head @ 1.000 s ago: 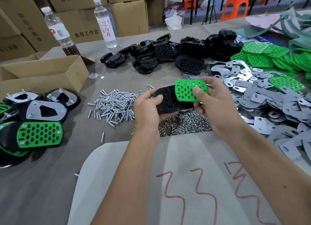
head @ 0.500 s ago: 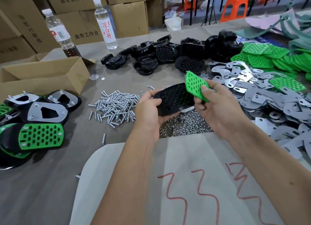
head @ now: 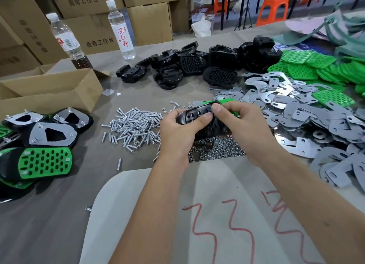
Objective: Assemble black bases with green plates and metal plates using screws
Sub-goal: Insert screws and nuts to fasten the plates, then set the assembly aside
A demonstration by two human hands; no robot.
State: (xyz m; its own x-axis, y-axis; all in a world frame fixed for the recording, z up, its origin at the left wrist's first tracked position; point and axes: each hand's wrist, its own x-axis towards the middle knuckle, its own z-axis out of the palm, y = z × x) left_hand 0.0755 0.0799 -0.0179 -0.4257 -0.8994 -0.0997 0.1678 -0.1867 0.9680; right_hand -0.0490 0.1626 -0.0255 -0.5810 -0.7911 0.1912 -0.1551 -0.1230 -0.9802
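My left hand (head: pixel 176 133) and my right hand (head: pixel 245 125) both grip one black perforated base (head: pixel 194 114) above the pile of nuts (head: pixel 215 150). A green plate (head: pixel 226 101) sits behind the base, mostly hidden by my right fingers, with only its top edge showing. A heap of screws (head: pixel 134 128) lies just left of my hands. Metal plates (head: pixel 308 121) spread to the right, loose green plates (head: pixel 316 70) at far right, and black bases (head: pixel 197 66) are heaped at the back.
Finished assemblies (head: pixel 44 145) lie at the left edge, next to an open cardboard box (head: pixel 51 91). Two water bottles (head: pixel 121 30) stand at the back in front of stacked cartons. A grey sheet with red marks (head: pixel 217 214) lies under my forearms.
The green plate, held apart at the base's right end before, has gone behind the base. The base has tipped so its holed face looks at me, and both hands have closed round it.
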